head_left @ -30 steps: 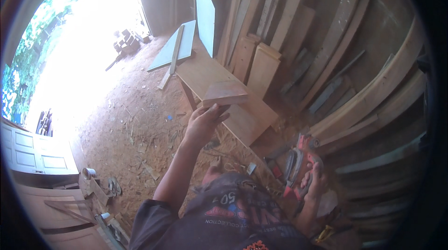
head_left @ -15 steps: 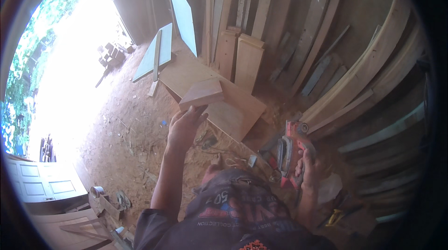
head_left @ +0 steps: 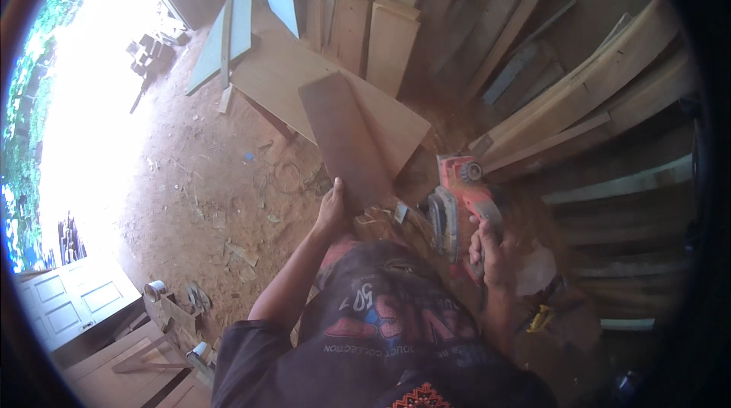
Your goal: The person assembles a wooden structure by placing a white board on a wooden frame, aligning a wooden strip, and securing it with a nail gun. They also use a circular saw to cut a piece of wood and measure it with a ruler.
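My left hand is closed on the near left edge of a flat brown wooden board, thumb lying on its upper face. Tilted lengthwise away from me, the board overlaps a pale plywood-topped bench; whether it touches the bench I cannot tell. My right hand grips the handle of a red electric hand planer, held up at my right, apart from the board. The planer's dark sole faces left, toward the board, and a round knob shows at its front end.
Planks lean on the far wall, and long curved-looking boards line the right. A pale panel rests at the bench's far left end. Shavings litter the dirt floor. A white panelled door lies at lower left.
The board has turned from lying short-end-on to showing its long brown face, its near end closer to me. My left hand has moved right and nearer; the planer has risen slightly leftward.
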Available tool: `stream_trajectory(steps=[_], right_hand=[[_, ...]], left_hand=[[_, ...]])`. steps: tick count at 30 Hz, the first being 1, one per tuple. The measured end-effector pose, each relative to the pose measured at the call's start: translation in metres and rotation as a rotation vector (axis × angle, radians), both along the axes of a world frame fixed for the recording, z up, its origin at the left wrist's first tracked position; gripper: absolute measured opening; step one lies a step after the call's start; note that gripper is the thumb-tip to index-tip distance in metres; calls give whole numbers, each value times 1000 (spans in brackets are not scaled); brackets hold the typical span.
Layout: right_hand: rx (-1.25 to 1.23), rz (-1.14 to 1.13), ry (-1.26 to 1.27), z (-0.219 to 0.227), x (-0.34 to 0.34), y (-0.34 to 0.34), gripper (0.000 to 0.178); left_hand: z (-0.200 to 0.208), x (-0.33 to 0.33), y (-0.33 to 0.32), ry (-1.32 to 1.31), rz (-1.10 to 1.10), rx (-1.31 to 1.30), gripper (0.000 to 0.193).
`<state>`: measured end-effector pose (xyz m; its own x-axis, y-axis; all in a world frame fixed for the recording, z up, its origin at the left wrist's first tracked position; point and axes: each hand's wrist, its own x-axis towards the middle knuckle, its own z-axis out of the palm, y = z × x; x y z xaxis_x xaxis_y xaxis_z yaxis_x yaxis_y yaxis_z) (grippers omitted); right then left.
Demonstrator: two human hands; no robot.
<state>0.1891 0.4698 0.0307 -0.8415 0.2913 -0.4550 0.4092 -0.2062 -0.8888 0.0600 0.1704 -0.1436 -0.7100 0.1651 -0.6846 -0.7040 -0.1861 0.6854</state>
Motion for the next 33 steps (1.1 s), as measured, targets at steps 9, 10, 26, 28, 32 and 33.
stream_trajectory(steps=[9, 10, 26, 28, 32, 33], right_hand=[[13, -20, 29, 16, -1, -15, 37], [26, -40, 18, 16, 0, -16, 38], [144, -335, -13, -9, 15, -34, 40], [95, -324, -14, -8, 15, -34, 33], [109, -270, -69, -5, 15, -28, 32], [118, -252, -86, -5, 15, -27, 33]], left_hand=[[-2, -55, -42, 85, -260, -146, 62], [0, -70, -42, 47, -218, -101, 65], [-7, -77, -23, 480, -152, -1088, 91], [15, -66, -20, 830, -448, -1059, 98], [27, -53, 4, 1064, -959, -989, 95], [24, -58, 8, 1111, -1006, -1050, 92]])
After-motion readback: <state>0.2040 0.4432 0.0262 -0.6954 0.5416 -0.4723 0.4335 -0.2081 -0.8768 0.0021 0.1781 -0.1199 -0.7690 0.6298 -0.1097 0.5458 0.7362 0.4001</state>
